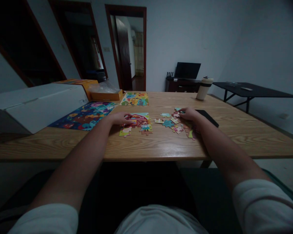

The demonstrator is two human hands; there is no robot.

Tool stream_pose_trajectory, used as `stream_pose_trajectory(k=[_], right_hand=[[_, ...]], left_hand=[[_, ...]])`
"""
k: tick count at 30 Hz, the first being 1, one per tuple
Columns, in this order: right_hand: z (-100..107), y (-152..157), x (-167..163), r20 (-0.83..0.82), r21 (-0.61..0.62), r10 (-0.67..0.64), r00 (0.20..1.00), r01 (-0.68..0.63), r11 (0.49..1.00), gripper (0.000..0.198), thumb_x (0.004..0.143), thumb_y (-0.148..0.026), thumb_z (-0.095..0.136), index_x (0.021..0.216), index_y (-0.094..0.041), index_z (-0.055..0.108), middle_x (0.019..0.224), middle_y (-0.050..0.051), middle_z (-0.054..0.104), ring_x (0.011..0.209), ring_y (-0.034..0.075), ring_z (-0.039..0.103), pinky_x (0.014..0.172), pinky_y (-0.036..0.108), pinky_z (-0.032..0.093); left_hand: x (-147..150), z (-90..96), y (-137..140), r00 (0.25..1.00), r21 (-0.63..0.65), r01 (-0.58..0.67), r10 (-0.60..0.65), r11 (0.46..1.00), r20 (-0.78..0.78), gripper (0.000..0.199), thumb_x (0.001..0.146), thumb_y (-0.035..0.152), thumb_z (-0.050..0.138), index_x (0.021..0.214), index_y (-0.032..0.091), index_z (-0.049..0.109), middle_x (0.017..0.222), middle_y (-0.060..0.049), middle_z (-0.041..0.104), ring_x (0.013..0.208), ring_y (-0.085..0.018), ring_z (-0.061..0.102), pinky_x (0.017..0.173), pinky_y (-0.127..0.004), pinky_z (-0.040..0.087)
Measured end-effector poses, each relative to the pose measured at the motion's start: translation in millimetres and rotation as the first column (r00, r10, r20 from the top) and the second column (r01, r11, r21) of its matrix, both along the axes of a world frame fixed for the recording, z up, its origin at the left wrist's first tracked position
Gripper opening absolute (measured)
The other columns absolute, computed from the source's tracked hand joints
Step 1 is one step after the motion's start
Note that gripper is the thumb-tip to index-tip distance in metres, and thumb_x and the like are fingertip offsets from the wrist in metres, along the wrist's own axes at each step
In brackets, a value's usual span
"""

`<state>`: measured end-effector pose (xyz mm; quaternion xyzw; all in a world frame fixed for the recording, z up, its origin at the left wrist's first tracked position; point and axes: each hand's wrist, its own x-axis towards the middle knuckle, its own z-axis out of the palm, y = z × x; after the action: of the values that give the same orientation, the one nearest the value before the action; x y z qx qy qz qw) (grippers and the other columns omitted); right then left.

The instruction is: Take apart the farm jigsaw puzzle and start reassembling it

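A partly joined jigsaw puzzle (138, 121) with a red barn lies on the wooden table in front of me. My left hand (120, 118) rests at its left side, fingers spread and touching the joined pieces. Below them is a green and yellow puzzle piece (125, 131). To the right lies a scattered group of loose pieces, among them a teal piece (168, 123) and a pink one (177, 129). My right hand (189, 114) reaches to the far side of this group, its fingertips closed on a small puzzle piece (178, 109), partly hidden.
On the left stand a long white box (39, 102) and an orange box (107, 95) with clear plastic. A blue picture sheet (85, 115) and a yellow animal picture (134, 99) lie nearby. A black flat object (207, 117) is beyond my right wrist; a cup (204, 88) stands behind.
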<state>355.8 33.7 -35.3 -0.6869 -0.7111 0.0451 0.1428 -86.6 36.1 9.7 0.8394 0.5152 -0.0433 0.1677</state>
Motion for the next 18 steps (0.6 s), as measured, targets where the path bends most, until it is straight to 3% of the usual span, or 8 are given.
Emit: stream_pose_trajectory(k=[5, 9, 11, 14, 18], right_hand=[[4, -4, 3, -0.006, 0.026, -0.019, 1.0, 0.019, 0.999, 0.048, 0.077, -0.044, 0.065, 0.119, -0.019, 0.066, 0.106, 0.011, 0.072, 0.087, 0.023, 0.066, 0.075, 0.03, 0.049], [5, -5, 4, 0.089, 0.103, 0.008, 0.996, -0.017, 0.995, 0.054, 0.079, -0.041, 0.064, 0.127, -0.018, 0.064, 0.122, 0.015, 0.066, 0.11, 0.03, 0.06, 0.095, 0.038, 0.045], [4, -7, 2, 0.097, 0.033, -0.003, 0.995, -0.001, 0.999, 0.058, 0.08, -0.039, 0.062, 0.136, -0.021, 0.059, 0.129, 0.014, 0.063, 0.117, 0.031, 0.057, 0.098, 0.041, 0.043], [3, -10, 1, 0.037, -0.082, -0.024, 0.999, 0.027, 0.996, 0.058, 0.081, -0.036, 0.062, 0.138, -0.027, 0.057, 0.123, 0.011, 0.067, 0.107, 0.028, 0.064, 0.092, 0.038, 0.047], [5, -14, 2, -0.035, -0.053, -0.024, 0.999, 0.022, 0.998, 0.044, 0.08, -0.037, 0.066, 0.122, -0.025, 0.068, 0.105, 0.007, 0.074, 0.088, 0.022, 0.067, 0.081, 0.031, 0.049]], left_hand=[[-1, -1.2, 2, 1.0, 0.019, 0.013, -0.014, 1.0, 0.02, 0.08, 0.078, 0.067, 0.055, 0.142, 0.019, 0.05, 0.135, -0.013, 0.058, 0.115, -0.028, 0.056, 0.092, -0.031, 0.042], [0, -0.5, 0, 1.0, 0.026, 0.007, -0.008, 1.0, 0.008, 0.077, 0.077, 0.065, 0.058, 0.142, 0.023, 0.051, 0.136, -0.012, 0.059, 0.115, -0.03, 0.055, 0.094, -0.034, 0.04], [1, 0.0, -1, 1.0, 0.028, 0.005, -0.005, 1.0, -0.002, 0.078, 0.077, 0.065, 0.057, 0.143, 0.023, 0.05, 0.136, -0.012, 0.058, 0.116, -0.03, 0.054, 0.094, -0.034, 0.04], [1, -0.5, 0, 1.0, 0.036, 0.014, -0.013, 0.999, -0.01, 0.077, 0.078, 0.065, 0.055, 0.142, 0.021, 0.05, 0.137, -0.013, 0.057, 0.115, -0.029, 0.055, 0.093, -0.032, 0.041], [-2, -3.7, 4, 0.999, 0.018, 0.045, -0.045, 0.999, 0.029, 0.077, 0.078, 0.067, 0.055, 0.14, 0.022, 0.052, 0.134, -0.012, 0.06, 0.113, -0.028, 0.056, 0.091, -0.031, 0.042]])
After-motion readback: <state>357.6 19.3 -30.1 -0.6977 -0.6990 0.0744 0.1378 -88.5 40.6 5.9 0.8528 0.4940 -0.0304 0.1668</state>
